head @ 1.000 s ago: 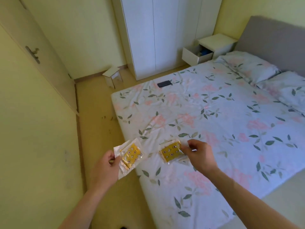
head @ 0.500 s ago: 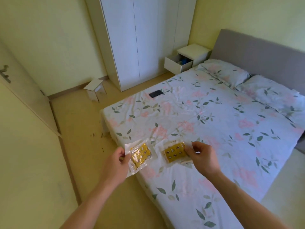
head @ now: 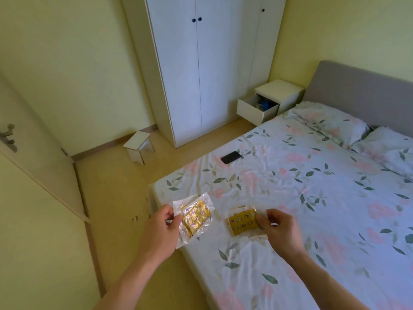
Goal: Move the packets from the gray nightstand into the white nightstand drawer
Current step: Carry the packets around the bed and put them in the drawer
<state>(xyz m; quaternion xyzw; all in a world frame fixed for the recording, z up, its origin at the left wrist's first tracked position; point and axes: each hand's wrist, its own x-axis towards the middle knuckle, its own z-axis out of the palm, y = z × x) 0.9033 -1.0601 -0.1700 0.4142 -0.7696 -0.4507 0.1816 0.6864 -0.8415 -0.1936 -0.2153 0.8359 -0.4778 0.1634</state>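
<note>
Clear plastic crinkles under the fingers of the left hand (head: 161, 229), which pinch one edge of a yellow packet (head: 194, 218) above the floor just off the bed's foot corner. The right hand (head: 279, 231) pinches a second yellow packet (head: 243, 223) by its side, over the floral bed (head: 312, 186) near that corner. Far beyond, the white nightstand (head: 282, 95) stands beside the headboard, its drawer (head: 254, 110) pulled open. A black phone (head: 231, 157) lies near the bed's far edge.
</note>
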